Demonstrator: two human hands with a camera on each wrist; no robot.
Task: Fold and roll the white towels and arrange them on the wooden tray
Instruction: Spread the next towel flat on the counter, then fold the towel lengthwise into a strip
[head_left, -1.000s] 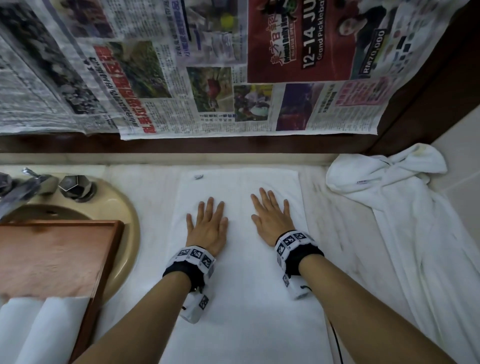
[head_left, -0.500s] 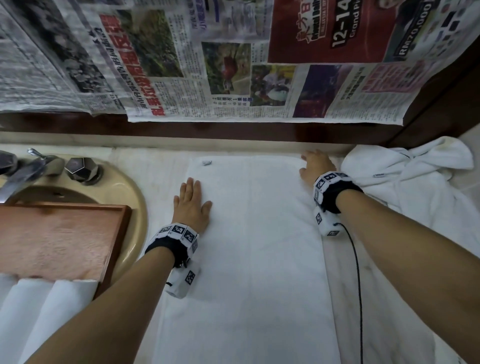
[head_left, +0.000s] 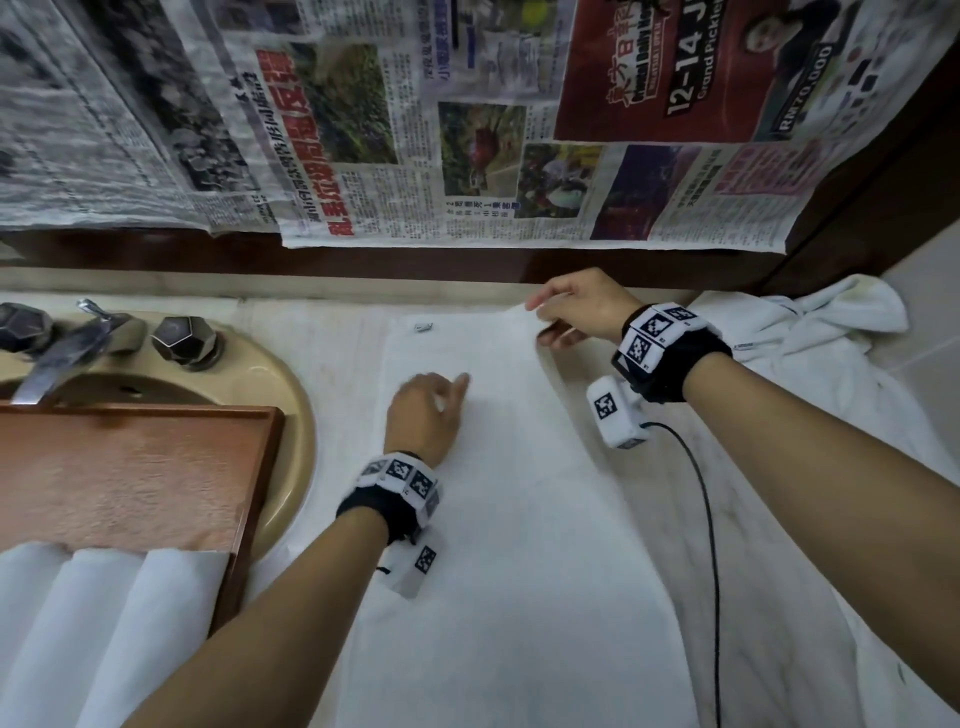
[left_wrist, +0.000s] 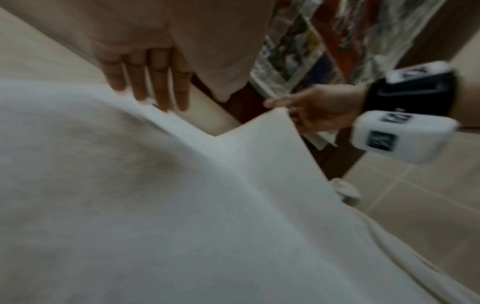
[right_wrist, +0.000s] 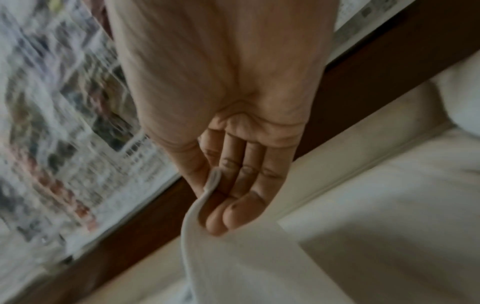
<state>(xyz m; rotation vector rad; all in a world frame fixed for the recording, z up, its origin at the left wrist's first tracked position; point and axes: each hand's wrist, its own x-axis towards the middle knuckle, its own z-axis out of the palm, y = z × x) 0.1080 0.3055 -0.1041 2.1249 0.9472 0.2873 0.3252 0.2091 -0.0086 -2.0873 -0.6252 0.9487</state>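
1. The far right corner of the white towel (head_left: 519, 519) has been lifted off the counter; it is now pinched by the right hand (head_left: 576, 312), which half a second ago rested at that corner.
2. The left hand (head_left: 423, 415) has been shifted right, from the towel's left edge toward its middle, fingers still extended on the cloth.

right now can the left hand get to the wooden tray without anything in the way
Probably yes. The left hand rests flat on the spread towel, holding nothing, and the wooden tray lies just to its left over the sink, with bare counter between.
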